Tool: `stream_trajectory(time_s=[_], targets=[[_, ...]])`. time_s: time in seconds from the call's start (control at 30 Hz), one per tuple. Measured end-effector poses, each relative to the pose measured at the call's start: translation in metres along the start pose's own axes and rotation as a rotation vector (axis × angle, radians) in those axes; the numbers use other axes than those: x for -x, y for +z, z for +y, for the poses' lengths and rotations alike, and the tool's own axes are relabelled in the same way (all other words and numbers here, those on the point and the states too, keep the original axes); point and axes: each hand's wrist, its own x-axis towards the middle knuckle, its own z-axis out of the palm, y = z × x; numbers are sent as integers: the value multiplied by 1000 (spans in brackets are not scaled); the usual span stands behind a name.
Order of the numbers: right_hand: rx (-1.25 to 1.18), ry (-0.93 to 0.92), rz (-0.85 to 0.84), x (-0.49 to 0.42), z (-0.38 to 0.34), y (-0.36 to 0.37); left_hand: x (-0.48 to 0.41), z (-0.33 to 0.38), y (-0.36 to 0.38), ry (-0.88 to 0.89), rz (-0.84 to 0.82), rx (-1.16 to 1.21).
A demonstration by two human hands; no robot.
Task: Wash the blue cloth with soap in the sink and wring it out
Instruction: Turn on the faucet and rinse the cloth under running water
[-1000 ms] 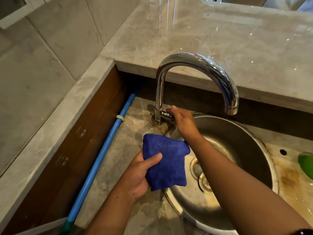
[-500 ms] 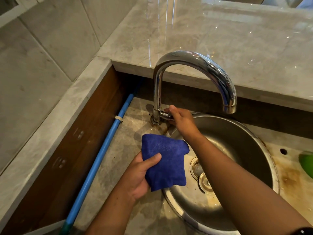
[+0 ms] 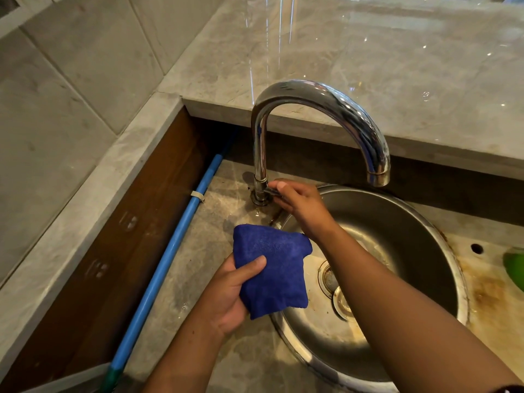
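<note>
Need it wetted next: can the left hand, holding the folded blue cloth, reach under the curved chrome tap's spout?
Probably not directly: the right hand grips the tap lever, and its forearm crosses between the left hand's blue cloth and the spout.

Fuzzy cloth (image 3: 272, 268); glossy chrome faucet (image 3: 326, 109); dull steel sink (image 3: 397, 222).

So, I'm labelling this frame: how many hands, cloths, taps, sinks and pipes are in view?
Hands: 2, left hand and right hand
Cloths: 1, blue cloth
Taps: 1, chrome tap
Sinks: 1, steel sink
Pipes: 1, blue pipe
Total: 6
</note>
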Motion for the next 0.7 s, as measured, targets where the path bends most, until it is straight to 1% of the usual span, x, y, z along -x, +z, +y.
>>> stream_trajectory(time_s=[0.33,0.7], targets=[[87,-104,31,6,4,5,2,-4,-1,2,-3,12],[169,-121,18,5,6,3,2,-2,-2,31,0,0]])
